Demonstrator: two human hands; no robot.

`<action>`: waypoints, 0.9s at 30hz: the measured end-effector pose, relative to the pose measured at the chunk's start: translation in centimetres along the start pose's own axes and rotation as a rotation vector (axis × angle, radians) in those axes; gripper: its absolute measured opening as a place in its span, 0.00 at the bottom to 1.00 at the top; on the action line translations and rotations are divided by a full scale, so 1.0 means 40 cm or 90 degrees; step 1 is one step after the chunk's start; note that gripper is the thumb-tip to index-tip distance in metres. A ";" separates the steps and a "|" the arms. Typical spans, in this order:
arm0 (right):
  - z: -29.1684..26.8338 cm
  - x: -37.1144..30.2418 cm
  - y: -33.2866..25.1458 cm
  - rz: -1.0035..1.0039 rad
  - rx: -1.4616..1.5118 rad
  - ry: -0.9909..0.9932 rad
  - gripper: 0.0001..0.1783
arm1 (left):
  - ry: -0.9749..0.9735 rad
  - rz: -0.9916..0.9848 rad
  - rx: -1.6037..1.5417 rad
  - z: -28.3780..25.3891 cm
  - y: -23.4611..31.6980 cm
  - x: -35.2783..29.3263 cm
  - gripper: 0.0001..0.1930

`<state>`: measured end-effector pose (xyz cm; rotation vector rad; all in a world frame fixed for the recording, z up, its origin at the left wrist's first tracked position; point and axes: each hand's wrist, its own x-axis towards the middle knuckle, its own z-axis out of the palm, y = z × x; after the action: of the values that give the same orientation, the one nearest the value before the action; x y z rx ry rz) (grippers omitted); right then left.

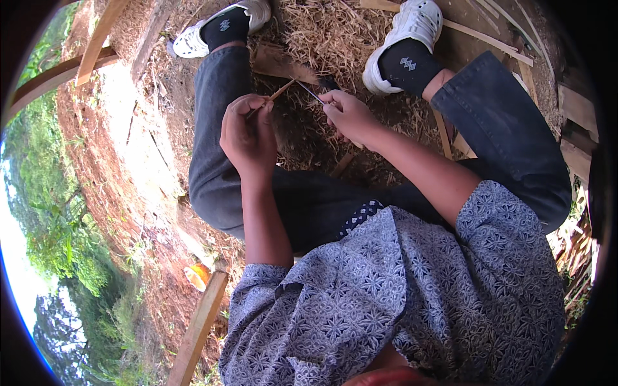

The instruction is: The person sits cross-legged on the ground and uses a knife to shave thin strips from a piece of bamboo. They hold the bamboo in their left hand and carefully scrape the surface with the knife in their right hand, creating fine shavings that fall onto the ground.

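My left hand (250,132) is closed around a thin, light-brown wooden stick (281,89), which points up and to the right out of my fingers. In my right hand (349,118) is a knife; its narrow dark blade (309,92) reaches up and left. The blade's tip and the stick's end come together between the hands, though whether they touch I cannot tell. Most of the knife's handle is hidden by my fingers. Both hands are held between my bent legs, above the ground.
Curled wood shavings (325,32) lie heaped between my white shoes. A flat wood piece (283,64) sits beyond my hands, and thin strips (489,42) lie at the right. Wooden beams (199,331) stand at the left, near an orange object (197,276) on the reddish slope.
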<state>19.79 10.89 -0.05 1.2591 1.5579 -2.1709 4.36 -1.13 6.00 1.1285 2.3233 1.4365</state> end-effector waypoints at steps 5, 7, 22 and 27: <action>0.013 -0.012 -0.035 -0.171 0.033 -0.069 0.22 | -0.006 0.002 0.026 0.007 0.001 0.003 0.06; -0.012 0.016 0.024 -0.061 -0.030 0.001 0.20 | -0.004 -0.015 0.020 0.007 0.002 0.000 0.06; 0.002 -0.013 -0.017 -0.098 0.092 -0.098 0.22 | -0.003 -0.022 -0.030 -0.002 -0.001 -0.006 0.06; 0.001 0.007 0.028 -0.134 0.081 -0.088 0.23 | 0.009 -0.026 -0.021 0.000 0.000 0.000 0.07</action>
<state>20.24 10.47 -1.01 0.9913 1.5812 -2.4637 4.35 -1.16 5.98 1.0599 2.3087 1.4676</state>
